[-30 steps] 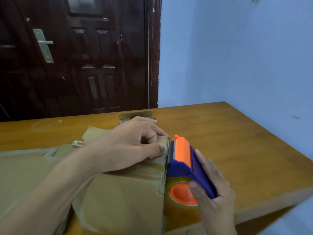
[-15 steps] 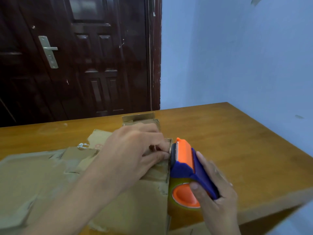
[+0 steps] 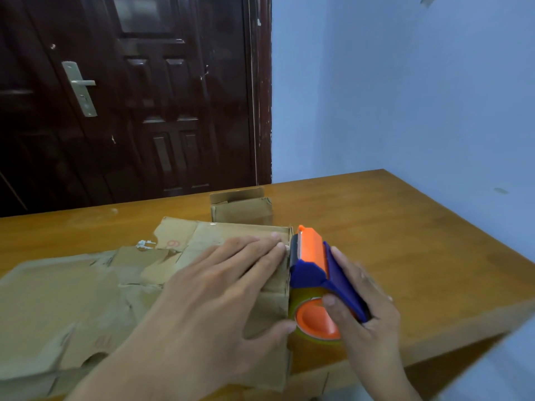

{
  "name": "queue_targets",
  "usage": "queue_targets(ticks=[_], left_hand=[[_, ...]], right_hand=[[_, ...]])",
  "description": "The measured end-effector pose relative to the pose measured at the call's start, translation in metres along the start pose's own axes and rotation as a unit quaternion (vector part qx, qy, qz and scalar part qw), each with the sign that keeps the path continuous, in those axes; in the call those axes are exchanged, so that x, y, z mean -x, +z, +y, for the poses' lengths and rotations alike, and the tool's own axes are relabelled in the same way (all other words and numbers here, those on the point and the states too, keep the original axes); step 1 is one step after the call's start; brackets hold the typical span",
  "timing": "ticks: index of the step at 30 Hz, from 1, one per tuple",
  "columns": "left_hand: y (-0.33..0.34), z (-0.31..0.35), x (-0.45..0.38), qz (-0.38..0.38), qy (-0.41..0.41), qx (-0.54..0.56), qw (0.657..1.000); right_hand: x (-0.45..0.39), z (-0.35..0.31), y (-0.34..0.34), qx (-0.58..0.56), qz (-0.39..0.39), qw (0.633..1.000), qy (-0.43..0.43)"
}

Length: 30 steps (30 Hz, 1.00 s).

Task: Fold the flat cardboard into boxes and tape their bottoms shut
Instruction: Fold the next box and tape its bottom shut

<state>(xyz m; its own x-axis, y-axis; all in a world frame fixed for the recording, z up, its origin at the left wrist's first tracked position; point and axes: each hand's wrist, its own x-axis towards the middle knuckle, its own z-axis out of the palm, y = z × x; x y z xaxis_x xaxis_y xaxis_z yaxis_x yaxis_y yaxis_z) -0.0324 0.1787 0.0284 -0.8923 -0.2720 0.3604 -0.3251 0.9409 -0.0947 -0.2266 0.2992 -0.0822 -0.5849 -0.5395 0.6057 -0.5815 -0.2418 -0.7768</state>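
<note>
A: Why is the left hand spread flat on the box like that?

B: Its fingers lie straight, palm down, fingertips at the box's right edge. I'd say it pins the flaps and the tape end so nothing lifts while the tape is drawn.

A: And the right hand?

B: It grips the tape dispenser, fingers curled round the blue handle, thumb by the orange hub of the roll. The dispenser's head is touching the box's right edge, just beside the left fingertips, which looks like the point where tape turns over the corner.

A: Where does the box sit?

B: Near the worktop's near edge, left of the dispenser. More flat cardboard lies to its left, torn in places, and a small folded box stands just beyond, farther back.

A: Is the bottom sealed?

B: Not yet, I judge.
</note>
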Motion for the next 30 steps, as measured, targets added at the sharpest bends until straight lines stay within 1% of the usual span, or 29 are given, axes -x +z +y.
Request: queue_targets(ticks=[4,7,10,13,17,19,23,27,30], left_hand=[[0.005,0.011,-0.001,-0.004,-0.032,-0.028,0.999],[0.005,0.015,-0.004,-0.012,-0.056,-0.037,0.998],[0.009,0.014,-0.003,0.009,-0.048,-0.047,0.998],[0.014,0.009,-0.003,0.030,-0.036,-0.060,0.997],[0.015,0.009,-0.002,0.017,-0.036,-0.063,0.997],[0.013,0.010,-0.001,0.023,-0.034,-0.052,0.998],[0.009,0.012,0.002,0.013,-0.043,-0.030,0.999],[0.007,0.017,0.004,0.005,-0.048,-0.020,0.999],[-0.004,0.011,0.003,0.000,-0.026,-0.037,0.999]], right_hand=[[-0.002,-0.001,0.000,-0.006,0.003,1.000,-0.022],[-0.005,-0.003,-0.002,-0.017,-0.009,1.000,0.003],[-0.003,0.001,-0.005,-0.005,-0.027,1.000,-0.001],[0.002,0.009,-0.005,-0.010,-0.046,0.999,0.014],[0.009,0.015,-0.005,-0.004,-0.032,0.999,0.009],[0.011,0.017,-0.006,0.004,-0.028,1.000,-0.003],[0.019,0.025,-0.012,0.022,-0.064,0.998,0.014],[0.031,0.033,-0.018,0.069,-0.074,0.995,0.016],[0.025,0.030,-0.020,0.090,-0.099,0.991,0.013]])
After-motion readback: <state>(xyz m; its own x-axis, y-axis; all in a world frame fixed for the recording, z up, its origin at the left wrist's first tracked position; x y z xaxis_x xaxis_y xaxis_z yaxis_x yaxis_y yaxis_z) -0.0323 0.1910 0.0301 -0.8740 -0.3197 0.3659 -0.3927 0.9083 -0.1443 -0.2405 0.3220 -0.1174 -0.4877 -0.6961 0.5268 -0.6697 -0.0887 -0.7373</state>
